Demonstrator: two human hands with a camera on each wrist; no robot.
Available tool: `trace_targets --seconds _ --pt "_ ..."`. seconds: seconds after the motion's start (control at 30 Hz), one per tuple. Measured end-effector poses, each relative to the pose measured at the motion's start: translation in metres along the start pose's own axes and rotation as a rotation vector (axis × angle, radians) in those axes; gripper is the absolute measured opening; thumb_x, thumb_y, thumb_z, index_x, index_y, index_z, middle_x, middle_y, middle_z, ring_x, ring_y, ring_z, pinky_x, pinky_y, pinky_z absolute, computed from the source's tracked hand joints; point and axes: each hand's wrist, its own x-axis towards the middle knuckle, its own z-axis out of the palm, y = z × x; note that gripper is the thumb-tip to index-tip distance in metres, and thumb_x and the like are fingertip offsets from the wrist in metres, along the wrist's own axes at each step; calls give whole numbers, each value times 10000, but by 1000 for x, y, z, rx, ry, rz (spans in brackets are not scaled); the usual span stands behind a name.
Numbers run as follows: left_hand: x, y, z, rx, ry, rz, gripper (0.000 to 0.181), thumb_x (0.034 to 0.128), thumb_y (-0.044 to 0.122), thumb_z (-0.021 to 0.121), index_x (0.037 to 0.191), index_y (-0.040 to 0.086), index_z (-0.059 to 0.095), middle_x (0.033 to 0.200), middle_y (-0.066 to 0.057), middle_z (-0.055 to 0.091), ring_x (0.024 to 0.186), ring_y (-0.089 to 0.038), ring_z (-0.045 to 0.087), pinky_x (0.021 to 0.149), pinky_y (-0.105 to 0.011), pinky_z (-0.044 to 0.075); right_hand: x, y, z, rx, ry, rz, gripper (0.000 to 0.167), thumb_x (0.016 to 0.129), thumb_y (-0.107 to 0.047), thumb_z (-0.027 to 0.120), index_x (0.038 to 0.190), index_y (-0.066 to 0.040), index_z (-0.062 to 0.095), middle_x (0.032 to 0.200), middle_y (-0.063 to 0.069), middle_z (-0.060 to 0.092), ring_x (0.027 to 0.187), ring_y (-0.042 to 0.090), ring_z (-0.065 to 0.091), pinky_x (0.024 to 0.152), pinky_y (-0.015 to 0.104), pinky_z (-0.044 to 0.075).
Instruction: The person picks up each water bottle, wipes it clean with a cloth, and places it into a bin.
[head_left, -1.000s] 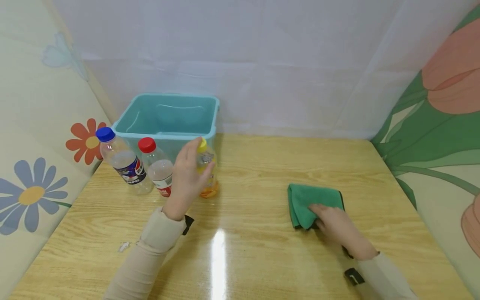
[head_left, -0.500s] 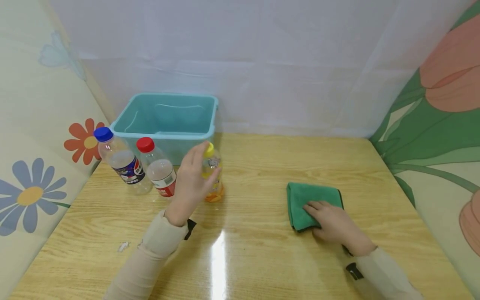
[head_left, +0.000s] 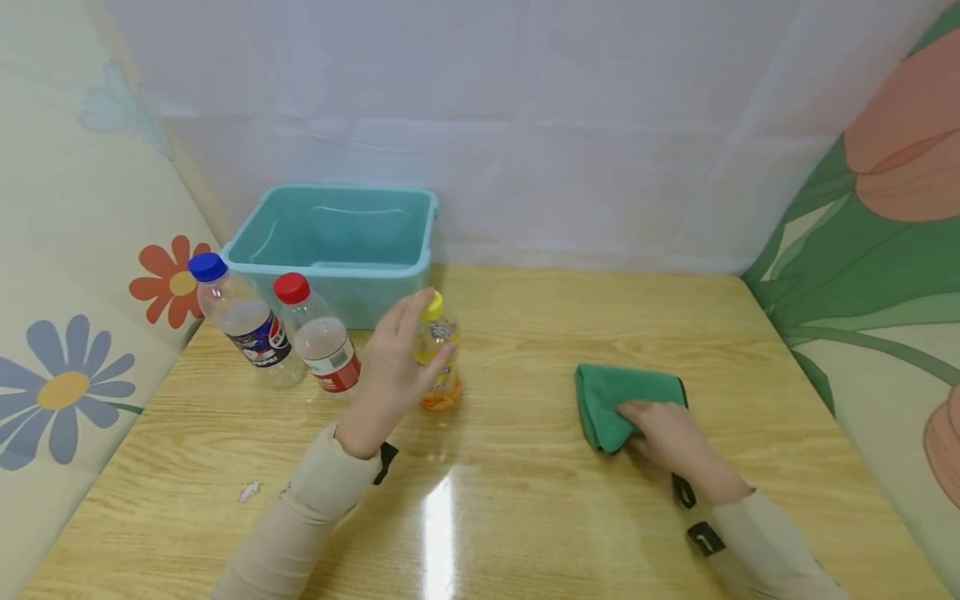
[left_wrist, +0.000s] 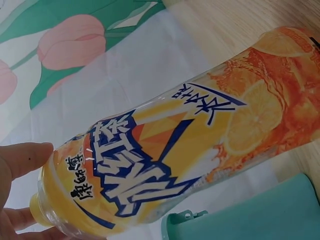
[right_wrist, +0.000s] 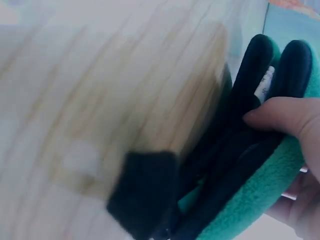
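My left hand (head_left: 390,367) grips a yellow-capped iced tea bottle (head_left: 444,390) near its top, thumb on the near side. The left wrist view shows the yellow and orange label of this bottle (left_wrist: 145,160) close up, with fingers round the neck end. It stands roughly upright at the table. On the right, my right hand (head_left: 671,437) holds the near edge of a folded green cloth (head_left: 633,385). Seen from the right wrist, the thumb presses on the dark trim of the layered cloth (right_wrist: 255,210), with fingers underneath.
An open light-blue bin (head_left: 337,271) stands at the back left. In front of it are a blue-capped Pepsi bottle (head_left: 258,337) and a red-capped clear bottle (head_left: 326,346). A small white scrap (head_left: 248,492) lies on the wooden table (head_left: 517,500).
My left hand has shifted the yellow-capped bottle rightward, a little nearer to me. The right fingers lay flatter on the cloth half a second ago; now they hold its near edge.
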Motion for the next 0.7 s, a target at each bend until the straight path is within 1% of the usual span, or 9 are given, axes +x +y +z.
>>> trace_targets --seconds 0.17,0.27,0.37,0.47,0.57,0.7 --pt "-1 3 -1 -12 -31 -5 669 726 100 769 1275 -16 403 1166 -210 524 1041 -329 516 898 -413 475 -3 4 -6 82 75 43 380 646 28 753 1008 54 637 944 186 655 844 353 622 718 471 532" --pt "0 6 -1 -17 -47 -4 667 729 108 767 1277 -5 403 1173 -205 525 1048 -326 515 907 -409 471 -5 6 -11 146 146 81 382 647 57 748 1009 78 629 951 225 644 862 385 611 730 496 524" --pt "0 7 0 -30 -47 12 664 724 99 769 1272 -6 409 1156 -214 529 1034 -332 521 899 -415 474 -6 8 -15 211 234 111 389 642 92 741 1012 89 622 954 258 632 863 418 602 719 522 519" --pt "0 8 2 -31 -37 30 662 714 93 776 1263 -9 420 1134 -216 538 1017 -334 528 878 -423 484 -7 10 -17 255 331 112 405 614 126 741 1000 93 623 946 276 627 845 441 599 698 545 514" --pt "0 10 3 -26 -31 46 653 707 88 779 1250 -15 433 1121 -211 544 1004 -331 534 860 -421 493 -6 11 -19 270 423 100 402 589 138 743 974 90 636 913 266 638 804 433 611 664 542 519" --pt "1 13 6 -26 -38 63 646 700 87 783 1238 -25 444 1106 -206 550 983 -324 542 850 -408 501 -5 9 -21 300 503 103 368 591 148 732 944 86 648 866 240 653 749 404 627 625 525 524"
